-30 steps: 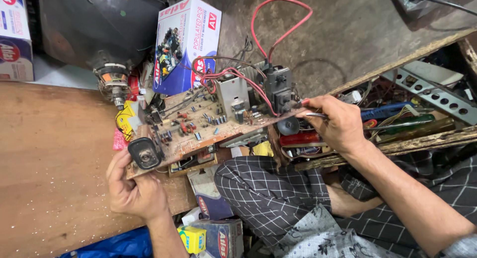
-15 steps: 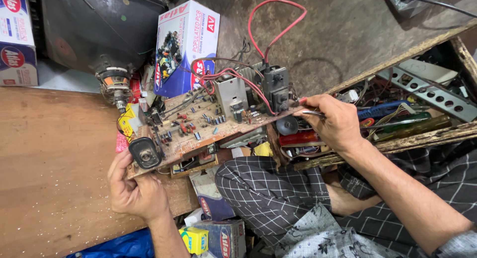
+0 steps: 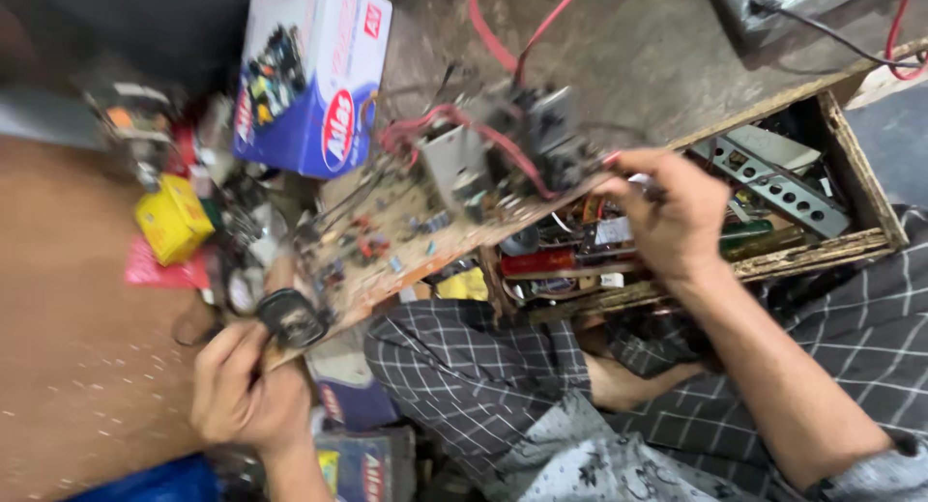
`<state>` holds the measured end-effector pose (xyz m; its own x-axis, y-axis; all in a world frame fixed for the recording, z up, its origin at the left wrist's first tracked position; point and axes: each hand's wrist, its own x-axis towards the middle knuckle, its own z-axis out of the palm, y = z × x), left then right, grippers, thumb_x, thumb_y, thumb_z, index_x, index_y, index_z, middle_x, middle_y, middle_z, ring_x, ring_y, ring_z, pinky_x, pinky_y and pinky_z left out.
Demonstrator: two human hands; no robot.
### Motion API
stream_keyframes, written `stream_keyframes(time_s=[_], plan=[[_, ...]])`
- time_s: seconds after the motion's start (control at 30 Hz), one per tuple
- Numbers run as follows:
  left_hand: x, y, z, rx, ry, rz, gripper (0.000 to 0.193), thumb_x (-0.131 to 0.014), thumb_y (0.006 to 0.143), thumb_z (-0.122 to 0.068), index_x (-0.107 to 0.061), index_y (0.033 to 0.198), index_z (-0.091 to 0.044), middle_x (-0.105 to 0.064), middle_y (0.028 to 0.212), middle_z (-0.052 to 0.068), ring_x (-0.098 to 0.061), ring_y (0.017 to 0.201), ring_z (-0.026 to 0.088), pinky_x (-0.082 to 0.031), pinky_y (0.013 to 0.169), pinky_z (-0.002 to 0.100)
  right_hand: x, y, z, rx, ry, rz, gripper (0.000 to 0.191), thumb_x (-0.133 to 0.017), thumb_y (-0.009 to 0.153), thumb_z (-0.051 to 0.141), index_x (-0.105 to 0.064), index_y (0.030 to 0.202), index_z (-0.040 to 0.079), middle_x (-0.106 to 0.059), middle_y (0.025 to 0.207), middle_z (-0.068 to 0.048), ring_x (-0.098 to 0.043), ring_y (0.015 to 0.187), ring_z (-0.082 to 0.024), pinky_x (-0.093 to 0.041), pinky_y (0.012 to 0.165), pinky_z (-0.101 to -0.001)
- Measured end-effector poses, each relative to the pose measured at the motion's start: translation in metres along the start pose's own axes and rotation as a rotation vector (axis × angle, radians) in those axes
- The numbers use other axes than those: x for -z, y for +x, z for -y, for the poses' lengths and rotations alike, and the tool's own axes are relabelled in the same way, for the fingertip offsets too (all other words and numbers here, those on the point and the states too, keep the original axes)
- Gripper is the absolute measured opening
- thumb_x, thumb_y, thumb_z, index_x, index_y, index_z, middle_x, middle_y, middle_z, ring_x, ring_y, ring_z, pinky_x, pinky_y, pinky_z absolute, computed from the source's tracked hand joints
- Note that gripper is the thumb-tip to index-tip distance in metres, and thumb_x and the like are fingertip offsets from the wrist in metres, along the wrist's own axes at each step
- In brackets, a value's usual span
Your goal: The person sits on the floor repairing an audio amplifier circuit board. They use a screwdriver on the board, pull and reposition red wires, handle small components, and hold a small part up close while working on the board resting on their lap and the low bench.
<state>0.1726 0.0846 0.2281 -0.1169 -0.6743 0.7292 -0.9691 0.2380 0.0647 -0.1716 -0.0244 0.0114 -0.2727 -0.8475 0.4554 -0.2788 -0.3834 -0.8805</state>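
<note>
Wooden tray (image 3: 875, 222) of tools, circuit board (image 3: 425, 222) held

"Was there any room to move around that circuit board (image 3: 406, 236)?"

"Hardly. The blue-and-white box (image 3: 309, 72) stood just behind it, red wires (image 3: 503, 38) looped over the top, and a yellow block (image 3: 174, 217) crowded the left end."

"And on the right?"

"The wooden tray (image 3: 860, 154) was packed with tools. Only the brown tabletop (image 3: 68, 367) at the left lay open."
</note>
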Motion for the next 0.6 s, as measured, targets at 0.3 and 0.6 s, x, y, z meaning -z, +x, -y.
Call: stream_keyframes(time_s=[0.3, 0.6], plan=[[-0.092, -0.047, 0.014, -0.015, -0.258, 0.102, 0.018, -0.076, 0.088, 0.01, -0.076, 0.104, 0.0, -0.073, 0.103, 0.013, -0.075, 0.091, 0.03, -0.06, 0.081, 0.037, 0.066, 0.015, -0.006, -0.04, -0.176, -0.011, 0.027, -0.087, 0.094, 0.013, -0.072, 0.112, -0.002, -0.077, 0.106, -0.012, -0.05, 0.063, -0.013, -0.037, 0.056, -0.0272], [-0.141, -0.067, 0.038, 0.011, -0.358, 0.107, 0.027, -0.076, 0.086, 0.012, -0.077, 0.109, -0.001, -0.072, 0.1, 0.011, -0.074, 0.083, 0.027, -0.059, 0.072, 0.037, 0.057, 0.008, -0.016, 0.184, -0.526, 0.156, 0.024, -0.087, 0.096, 0.008, -0.072, 0.114, 0.002, -0.076, 0.109, -0.011, -0.071, 0.091, -0.02, -0.053, 0.078, -0.0293]])
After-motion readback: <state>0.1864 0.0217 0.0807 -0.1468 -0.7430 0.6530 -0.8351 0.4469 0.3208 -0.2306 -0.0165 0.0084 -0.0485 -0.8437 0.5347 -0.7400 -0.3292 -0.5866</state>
